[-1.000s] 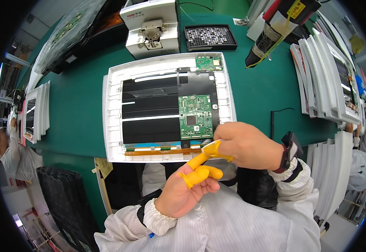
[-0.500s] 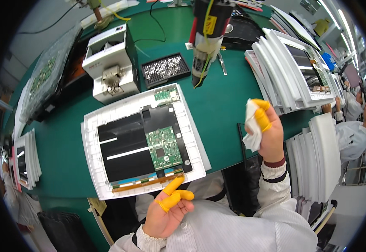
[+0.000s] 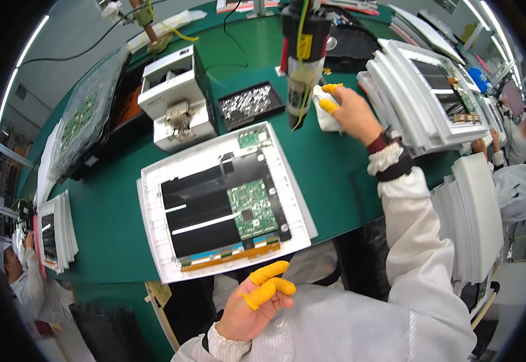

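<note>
My right hand (image 3: 354, 116), with yellow finger cots, holds a folded white cloth (image 3: 327, 114) against the green bench, just right of a hanging electric screwdriver (image 3: 304, 69). My left hand (image 3: 252, 308) hovers at the bench's front edge with nothing in it; its fingers, also in yellow cots, are loosely bent and apart. Just beyond it lies a display panel in a white frame (image 3: 154, 223), back side up. A green circuit board (image 3: 261, 211) sits on its black backing (image 3: 193, 190), and an orange flex strip (image 3: 233, 260) runs along the near edge.
Behind the panel stand a white screw feeder (image 3: 175, 81) and a black tray of screws (image 3: 255, 123). Stacked panels with white foam (image 3: 389, 111) rise at the right, more foam sheets (image 3: 471, 211) nearer. A wrapped stack with circuit boards (image 3: 88, 111) leans at left. Co-workers sit at both sides.
My right hand has carried the white cloth forward and left, down to the bench near the screwdriver. My left hand has come away from the panel's near edge. The view has shifted slightly.
</note>
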Tool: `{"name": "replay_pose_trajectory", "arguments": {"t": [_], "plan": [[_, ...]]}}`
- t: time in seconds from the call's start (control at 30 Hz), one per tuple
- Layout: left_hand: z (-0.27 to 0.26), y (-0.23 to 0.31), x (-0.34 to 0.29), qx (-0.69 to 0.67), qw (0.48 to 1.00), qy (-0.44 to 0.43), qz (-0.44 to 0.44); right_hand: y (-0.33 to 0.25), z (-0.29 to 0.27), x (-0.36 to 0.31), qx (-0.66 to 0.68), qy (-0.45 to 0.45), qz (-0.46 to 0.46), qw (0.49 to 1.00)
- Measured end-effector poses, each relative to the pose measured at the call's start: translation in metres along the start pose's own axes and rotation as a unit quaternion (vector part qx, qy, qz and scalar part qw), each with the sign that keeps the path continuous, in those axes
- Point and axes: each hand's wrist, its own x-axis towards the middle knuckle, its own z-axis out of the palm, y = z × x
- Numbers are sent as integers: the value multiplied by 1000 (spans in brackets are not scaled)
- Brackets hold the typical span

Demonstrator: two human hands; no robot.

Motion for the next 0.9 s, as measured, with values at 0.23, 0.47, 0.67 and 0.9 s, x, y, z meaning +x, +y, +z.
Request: {"name": "replay_pose_trajectory", "arguments": {"t": [0.23, 0.47, 0.67, 0.9], "plan": [[-3, 35, -32, 379, 894, 123, 206, -49, -39, -78, 98, 43, -5, 994], [25, 77, 18, 858, 390, 76, 325, -82, -9, -182, 144, -116, -96, 978], [23, 76, 36, 899, 369, 63, 227, -90, 14, -201, 240, -91, -65, 964], [14, 77, 39, 910, 367, 81, 175, -89, 23, -202, 253, -117, -73, 958]]}}
